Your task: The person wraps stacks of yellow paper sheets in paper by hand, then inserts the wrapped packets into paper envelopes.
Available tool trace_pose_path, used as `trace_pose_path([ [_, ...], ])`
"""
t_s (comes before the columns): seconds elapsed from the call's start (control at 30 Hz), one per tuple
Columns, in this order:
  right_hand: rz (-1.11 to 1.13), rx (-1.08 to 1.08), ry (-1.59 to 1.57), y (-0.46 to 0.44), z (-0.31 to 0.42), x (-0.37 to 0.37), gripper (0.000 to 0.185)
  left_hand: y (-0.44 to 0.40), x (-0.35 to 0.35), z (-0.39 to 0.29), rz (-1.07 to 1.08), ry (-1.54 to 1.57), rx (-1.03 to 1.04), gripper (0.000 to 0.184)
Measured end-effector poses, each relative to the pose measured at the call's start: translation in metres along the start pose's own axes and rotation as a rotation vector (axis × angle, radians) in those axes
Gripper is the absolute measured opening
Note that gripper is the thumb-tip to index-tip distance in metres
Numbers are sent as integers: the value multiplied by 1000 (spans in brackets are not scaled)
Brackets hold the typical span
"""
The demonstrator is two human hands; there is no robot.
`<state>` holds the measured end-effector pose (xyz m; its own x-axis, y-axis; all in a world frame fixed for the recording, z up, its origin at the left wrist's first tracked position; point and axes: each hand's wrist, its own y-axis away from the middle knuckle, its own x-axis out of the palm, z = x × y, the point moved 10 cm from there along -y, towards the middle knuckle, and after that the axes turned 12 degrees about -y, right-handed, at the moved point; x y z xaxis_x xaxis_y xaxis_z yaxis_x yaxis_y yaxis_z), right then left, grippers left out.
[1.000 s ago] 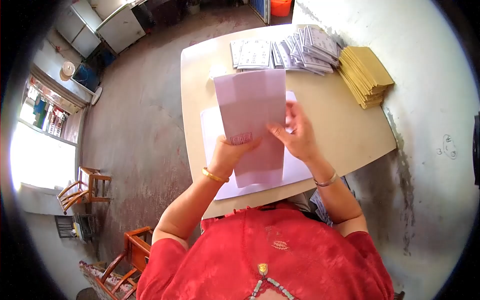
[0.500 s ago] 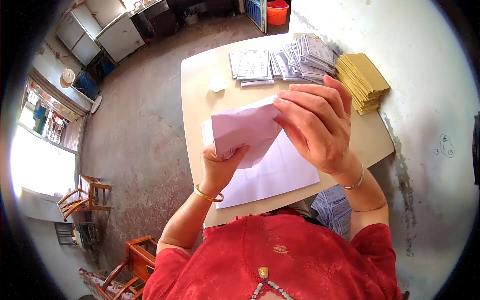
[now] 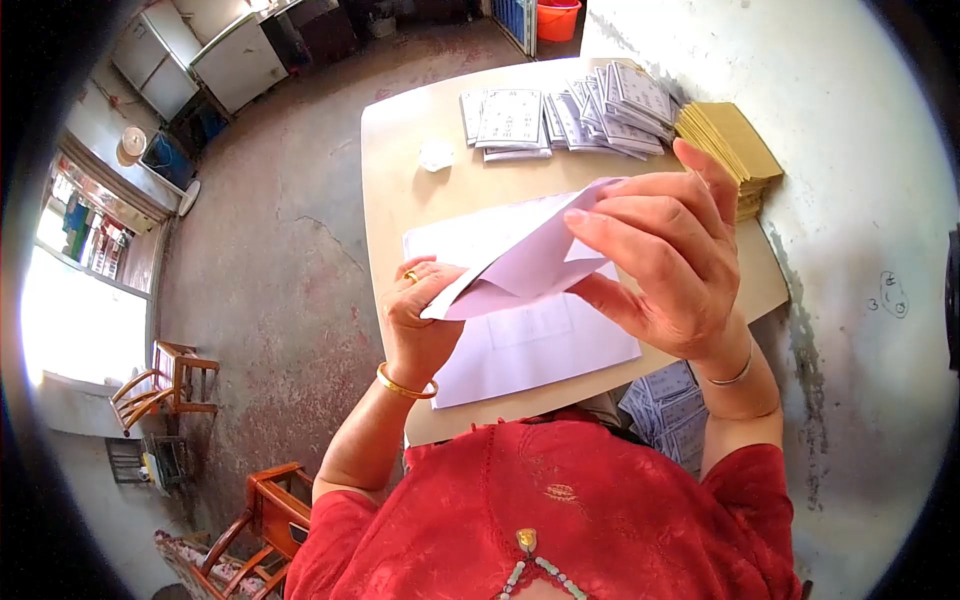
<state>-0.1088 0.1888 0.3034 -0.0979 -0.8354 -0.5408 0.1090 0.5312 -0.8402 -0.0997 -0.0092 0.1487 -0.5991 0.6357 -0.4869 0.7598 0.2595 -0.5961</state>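
A folded white paper (image 3: 530, 255) is held up over the table, its layers parted into a pocket that faces me. My left hand (image 3: 420, 320), with a gold ring and bangle, is closed on its left end. My right hand (image 3: 670, 255) has fingers and thumb around the right end, the fingertips against the upper edge. Beneath both hands lies a pile of large white sheets (image 3: 535, 365), with a faint printed rectangle showing on it.
Printed white paper packets (image 3: 510, 120) lie overlapped at the table's (image 3: 400, 150) far side, beside a stack of yellow-brown paper (image 3: 735, 145). A small translucent white object (image 3: 436, 155) sits left of them. More packets (image 3: 665, 410) are below the near edge. A wall (image 3: 860, 200) borders the right.
The folded paper has tilted and its layers have spread apart. My left hand has turned and shifted slightly left; my right hand has moved a little right and down.
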Motion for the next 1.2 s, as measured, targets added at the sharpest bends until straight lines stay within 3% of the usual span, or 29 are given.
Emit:
trace_pose_path([
  [0.13,80,-3,29,-4,9,1,44,-6,-8,-20,0,-110,149,17],
  [0.47,269,23,31,-12,20,11,34,-6,-12,-24,2,-137,228,12],
  [0.6,261,-32,31,-12,34,14,28,-4,-9,-12,23,-78,179,12],
  [0.67,257,-80,16,-8,41,18,26,-1,-9,-2,-20,135,14,12],
  [0.8,265,-90,1,-5,45,24,18,4,-9,1,-24,255,-94,11],
  [0.97,284,-89,-15,-5,44,28,15,-2,-14,-17,-26,-34,201,11],
  [1.2,299,-107,-8,0,42,35,14,0,-12,-14,-22,-38,193,11],
])
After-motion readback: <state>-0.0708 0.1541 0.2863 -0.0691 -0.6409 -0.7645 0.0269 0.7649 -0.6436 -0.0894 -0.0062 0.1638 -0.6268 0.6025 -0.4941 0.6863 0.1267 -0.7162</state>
